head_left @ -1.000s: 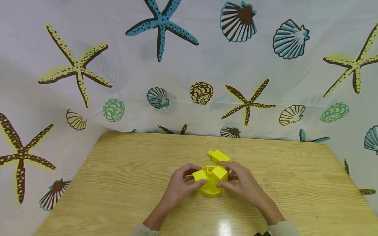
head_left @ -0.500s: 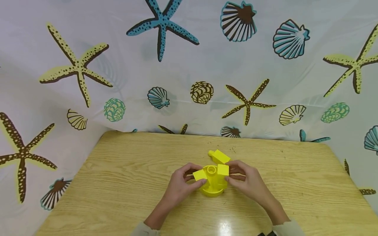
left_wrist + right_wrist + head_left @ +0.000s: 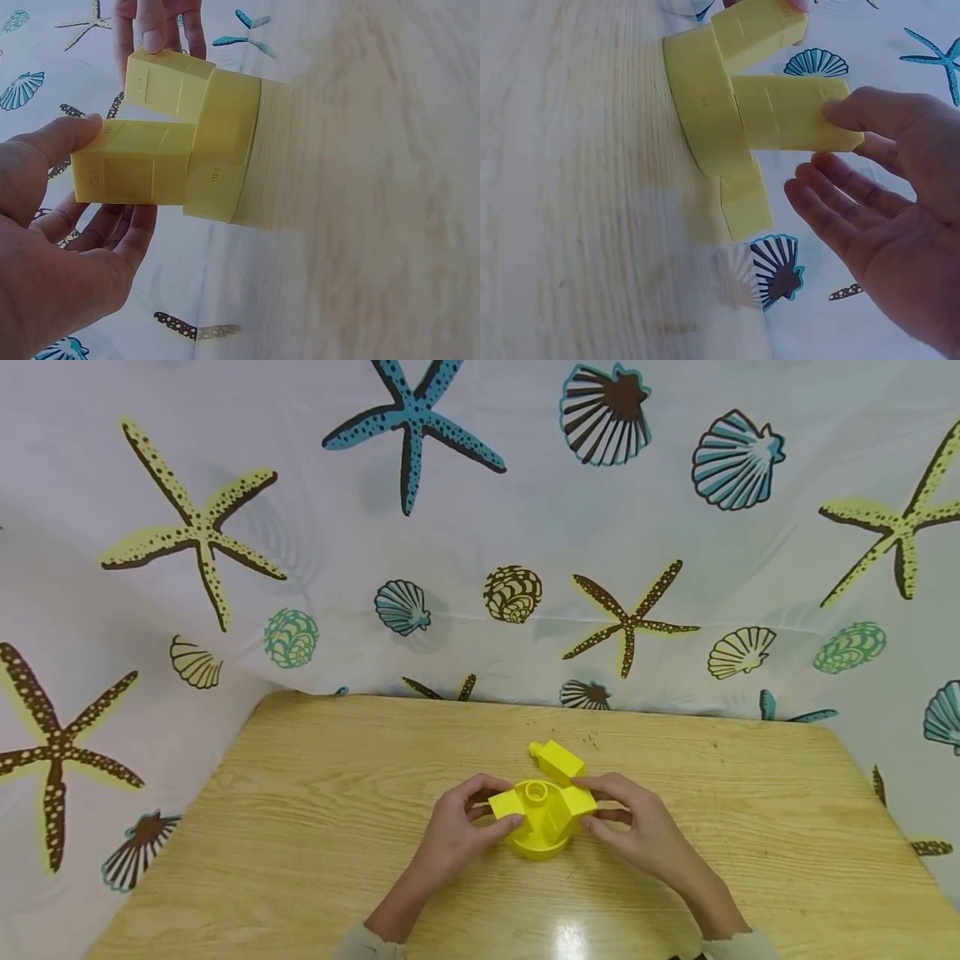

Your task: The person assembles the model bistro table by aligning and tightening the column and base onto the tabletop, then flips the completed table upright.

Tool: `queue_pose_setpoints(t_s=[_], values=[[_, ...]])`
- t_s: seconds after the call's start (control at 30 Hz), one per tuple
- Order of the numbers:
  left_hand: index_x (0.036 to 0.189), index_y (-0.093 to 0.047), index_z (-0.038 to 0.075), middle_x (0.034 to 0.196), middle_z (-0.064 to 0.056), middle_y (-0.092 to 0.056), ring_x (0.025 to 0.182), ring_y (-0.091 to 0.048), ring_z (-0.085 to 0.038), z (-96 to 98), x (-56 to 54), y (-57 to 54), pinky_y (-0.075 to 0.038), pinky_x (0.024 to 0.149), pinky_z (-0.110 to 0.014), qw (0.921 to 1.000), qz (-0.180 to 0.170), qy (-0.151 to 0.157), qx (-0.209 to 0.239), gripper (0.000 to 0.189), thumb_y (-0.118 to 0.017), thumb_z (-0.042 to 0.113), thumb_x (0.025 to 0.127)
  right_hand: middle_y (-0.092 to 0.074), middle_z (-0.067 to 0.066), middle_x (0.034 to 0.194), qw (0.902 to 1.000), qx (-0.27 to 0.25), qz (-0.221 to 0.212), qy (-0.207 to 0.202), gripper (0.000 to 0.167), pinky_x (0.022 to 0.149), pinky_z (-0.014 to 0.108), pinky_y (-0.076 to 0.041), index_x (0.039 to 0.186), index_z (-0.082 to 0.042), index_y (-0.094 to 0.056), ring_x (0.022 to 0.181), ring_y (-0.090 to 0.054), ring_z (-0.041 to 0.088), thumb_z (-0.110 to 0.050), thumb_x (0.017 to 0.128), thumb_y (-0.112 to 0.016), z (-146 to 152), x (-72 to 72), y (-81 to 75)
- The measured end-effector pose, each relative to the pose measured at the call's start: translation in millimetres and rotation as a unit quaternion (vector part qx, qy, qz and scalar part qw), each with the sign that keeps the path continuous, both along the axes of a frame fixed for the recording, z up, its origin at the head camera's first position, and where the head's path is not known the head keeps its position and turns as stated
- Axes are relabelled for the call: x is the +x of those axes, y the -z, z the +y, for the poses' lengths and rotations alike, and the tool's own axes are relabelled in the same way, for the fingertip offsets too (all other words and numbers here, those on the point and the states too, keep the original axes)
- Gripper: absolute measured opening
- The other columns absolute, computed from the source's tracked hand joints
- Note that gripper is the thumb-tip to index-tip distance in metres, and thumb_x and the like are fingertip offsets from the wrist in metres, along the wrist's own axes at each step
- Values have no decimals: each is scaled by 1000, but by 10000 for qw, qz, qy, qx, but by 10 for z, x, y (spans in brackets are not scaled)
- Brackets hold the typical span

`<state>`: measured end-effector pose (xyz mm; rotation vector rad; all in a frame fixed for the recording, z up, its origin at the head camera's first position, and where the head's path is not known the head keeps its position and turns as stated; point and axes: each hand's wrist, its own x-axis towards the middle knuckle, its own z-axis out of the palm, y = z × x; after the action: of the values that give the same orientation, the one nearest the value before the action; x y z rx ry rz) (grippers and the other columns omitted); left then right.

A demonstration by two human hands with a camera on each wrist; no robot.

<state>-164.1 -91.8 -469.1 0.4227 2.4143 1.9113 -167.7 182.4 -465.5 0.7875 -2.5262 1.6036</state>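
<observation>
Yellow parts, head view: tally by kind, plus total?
Round base: 1
Upright blocks: 2 (left block in the left hand, right block in the right hand)
Block lying behind the base: 1
Total: 4
</observation>
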Motion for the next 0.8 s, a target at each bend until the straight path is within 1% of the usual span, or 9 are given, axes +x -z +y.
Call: queue_pose_setpoints(t_s=[0.1,0.27,0.37,0.47,0.53,0.67,0.73,0.8], values=[[118,-69,3,120,-7,-67,115,-63,-24,-1,-5,-3,-56,98,-40,10000,-6,-16,-7,35,-83,14,89,-66,8,125,9999,-65,7,96,42,87,33,-60,127,-4,-68,113,-66,30,4,87,-78,4,3,-1],[119,-68,3,121,-8,-67,115,-63,-25,-2,-3,3,-56,98,-40,10000,-15,-7,-23,35,-83,14,89,-68,9,118,9997,-101,-59,228,41,85,36,-61,120,-7,-68,103,-69,27,-3,83,-85,-21,14,-8],[119,-68,3,121,-8,-67,115,-63,-24,-4,-3,7,-56,98,-39,10000,0,-11,-3,35,-83,14,88,-68,6,113,9997,-47,-95,213,47,83,37,-62,124,-6,-67,97,-69,26,-10,82,-88,-44,24,-22],[118,-68,3,121,-7,-67,115,-63,-24,-5,-5,7,-56,98,-37,10000,26,1,46,35,-83,13,88,-67,2,110,9998,115,-111,145,52,81,35,-62,131,-8,-67,93,-69,24,-16,83,-88,-57,30,-26],[118,-68,3,121,-7,-67,114,-63,-24,-6,-5,5,-56,98,-37,10000,22,16,82,35,-83,12,88,-66,0,108,9997,211,-75,85,53,80,34,-62,132,-8,-68,92,-69,23,-18,83,-88,-61,30,-20],[119,-68,2,121,-8,-66,114,-63,-24,-10,-3,-3,-56,98,-36,9999,-15,58,99,35,-83,12,88,-66,3,113,9998,214,14,-51,53,82,35,-62,131,-5,-68,97,-68,23,-12,82,-87,-60,24,11],[119,-68,2,121,-8,-66,115,-63,-24,-12,-3,-9,-56,98,-36,9999,-34,78,79,36,-83,12,88,-67,8,119,9998,111,-10,-137,54,86,37,-61,132,-3,-66,105,-67,27,-8,82,-86,-62,20,31],[119,-68,2,121,-8,-66,115,-63,-25,-15,-7,-17,-56,97,-35,9999,-52,91,61,36,-83,12,88,-66,11,125,9997,-11,-129,-208,53,89,36,-60,132,-2,-65,113,-65,32,-6,83,-84,-70,19,41]])
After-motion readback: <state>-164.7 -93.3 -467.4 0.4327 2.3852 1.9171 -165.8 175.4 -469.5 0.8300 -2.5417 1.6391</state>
